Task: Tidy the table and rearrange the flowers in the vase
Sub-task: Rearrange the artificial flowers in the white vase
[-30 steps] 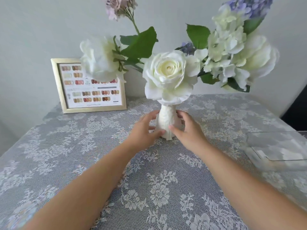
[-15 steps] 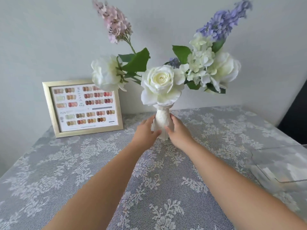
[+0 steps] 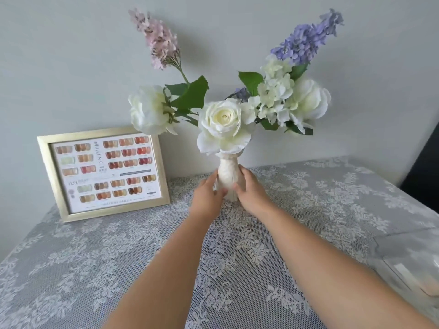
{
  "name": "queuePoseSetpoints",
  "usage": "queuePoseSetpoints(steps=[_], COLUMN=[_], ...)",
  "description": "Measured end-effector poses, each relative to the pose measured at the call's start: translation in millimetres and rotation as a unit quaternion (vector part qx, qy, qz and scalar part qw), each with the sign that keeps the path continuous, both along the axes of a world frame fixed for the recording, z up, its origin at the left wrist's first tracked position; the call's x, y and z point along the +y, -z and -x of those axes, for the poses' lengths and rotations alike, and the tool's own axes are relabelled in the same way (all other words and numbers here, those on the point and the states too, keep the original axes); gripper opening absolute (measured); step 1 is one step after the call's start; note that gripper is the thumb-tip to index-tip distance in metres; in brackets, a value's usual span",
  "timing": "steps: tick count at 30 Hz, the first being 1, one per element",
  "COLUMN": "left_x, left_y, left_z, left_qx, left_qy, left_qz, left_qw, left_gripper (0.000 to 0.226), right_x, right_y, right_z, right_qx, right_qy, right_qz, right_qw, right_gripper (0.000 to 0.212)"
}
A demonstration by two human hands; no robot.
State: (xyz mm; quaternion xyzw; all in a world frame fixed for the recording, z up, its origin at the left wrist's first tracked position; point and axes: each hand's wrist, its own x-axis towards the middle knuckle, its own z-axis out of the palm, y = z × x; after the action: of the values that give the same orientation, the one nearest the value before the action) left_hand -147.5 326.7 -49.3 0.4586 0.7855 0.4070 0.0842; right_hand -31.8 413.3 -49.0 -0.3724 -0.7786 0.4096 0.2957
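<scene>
Lace-covered table point(image 3: 332, 210) against pale wall point(image 3: 59, 67)

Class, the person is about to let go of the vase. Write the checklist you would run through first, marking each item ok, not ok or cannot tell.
1. Vase upright: ok, it stands straight between the left hand and right hand.
2. Base fully down on the lace tablecloth: cannot tell, the hands hide its foot.
3. Clear of the picture frame: ok, there is a gap to its left.
4. Away from the table edge: ok, cloth shows on all sides.
5. Bouquet balanced: cannot tell; the purple spray and white blooms reach far right, the pink spray leans left.
6. Clear container out of the way: ok, far right.
</scene>
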Motion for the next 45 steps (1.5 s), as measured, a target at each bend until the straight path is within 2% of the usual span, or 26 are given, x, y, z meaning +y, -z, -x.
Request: queuePoseSetpoints(steps=[6,11,14,16,19,22,25,28,31,34,36,38,42,45], left_x=[3,-4,-22,-37,-58,-63,-55,-47,-40,-35,-33,-33,-34,-37], left_y=[5,-2,-15,-33,-66,-96,-117,-135,-145,-152,-156,-158,-161,-171], left_z=[0,2,8,16,29,36,38,33,25,17,13,10,2,-5], left_qx=[-0.002,0.006,-0.025,-0.046,-0.109,-0.200,-0.341,-0.421,-0.446,-0.469,-0.470,-0.439,-0.328,-0.255], left_qy=[0.001,0.022,-0.005,-0.028,-0.038,-0.031,-0.009,0.009,0.017,0.013,0.008,0.014,0.051,0.056], left_qz=[-0.010,0.017,-0.038,-0.115,-0.231,-0.296,-0.314,-0.313,-0.305,-0.333,-0.372,-0.411,-0.445,-0.441], left_qw=[1.000,1.000,0.999,0.992,0.966,0.934,0.886,0.851,0.841,0.818,0.800,0.798,0.832,0.859], left_gripper=[0.064,0.063,0.064,0.061,0.049,0.044,0.052,0.054,0.047,0.024,0.023,0.029,0.041,0.054], right_x=[3,-3,-11,-16,-21,-21,-14,-6,-3,-6,-6,-6,-2,1], right_y=[4,-1,-11,-22,-44,-72,-100,-122,-139,-149,-152,-155,-162,-169], right_z=[1,-4,-20,-37,-61,-74,-68,-57,-47,-41,-37,-35,-33,-31], right_qx=[0.026,0.035,0.101,0.172,0.240,0.282,0.295,0.296,0.294,0.292,0.291,0.303,0.345,0.347], right_qy=[-0.006,-0.011,0.037,0.072,0.096,0.083,0.046,0.016,0.015,-0.017,-0.045,-0.061,-0.059,-0.028], right_qz=[0.024,0.012,-0.006,-0.012,-0.034,-0.035,0.061,0.165,0.136,0.131,0.126,0.119,0.121,0.105], right_qw=[0.999,0.999,0.994,0.982,0.965,0.955,0.952,0.941,0.946,0.947,0.947,0.944,0.929,0.932], right_gripper=[0.059,0.062,0.061,0.048,0.029,0.021,0.017,0.014,0.006,0.010,0.024,0.024,0.002,0.008])
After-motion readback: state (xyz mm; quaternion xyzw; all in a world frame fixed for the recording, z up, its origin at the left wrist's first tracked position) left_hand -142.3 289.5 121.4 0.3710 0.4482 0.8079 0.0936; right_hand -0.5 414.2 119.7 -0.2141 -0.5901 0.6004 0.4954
